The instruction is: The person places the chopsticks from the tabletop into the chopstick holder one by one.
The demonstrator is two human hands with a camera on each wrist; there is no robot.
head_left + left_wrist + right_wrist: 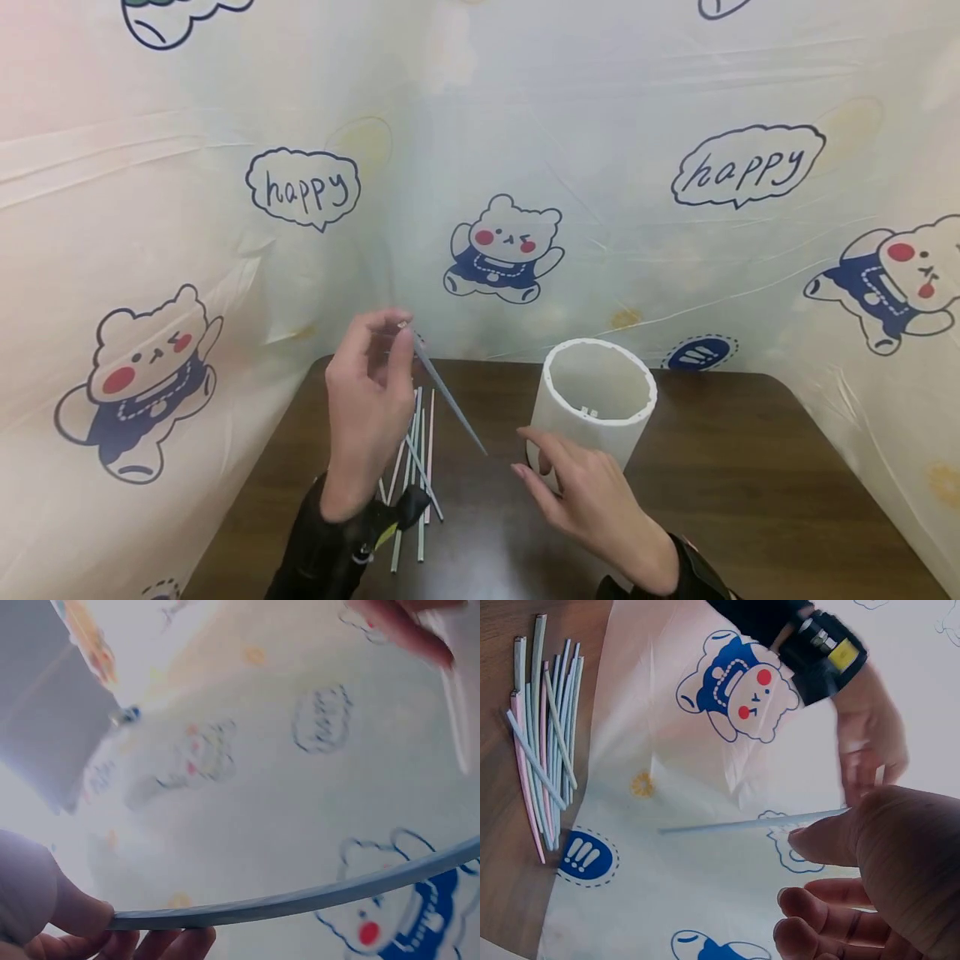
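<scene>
My left hand (367, 417) pinches one end of a thin blue-grey stick (450, 396) between thumb and fingers, raised above the table. The stick slants down to the right in the head view. My right hand (592, 500) has its thumb and index finger apart with nothing between them. It overlaps the lower front of a white cylindrical container (618, 435), which stands upright and open at the top. Small white bits (588, 412) show inside it. Beneath and beside my left wrist lies a loose bundle of pastel sticks (536, 760), several of them crossing.
The dark brown table (750, 483) has rounded far corners. A pale printed cloth (622, 83) with bears and "happy" bubbles surrounds it at the back and both sides. Black bands (825, 656) cover the wrists.
</scene>
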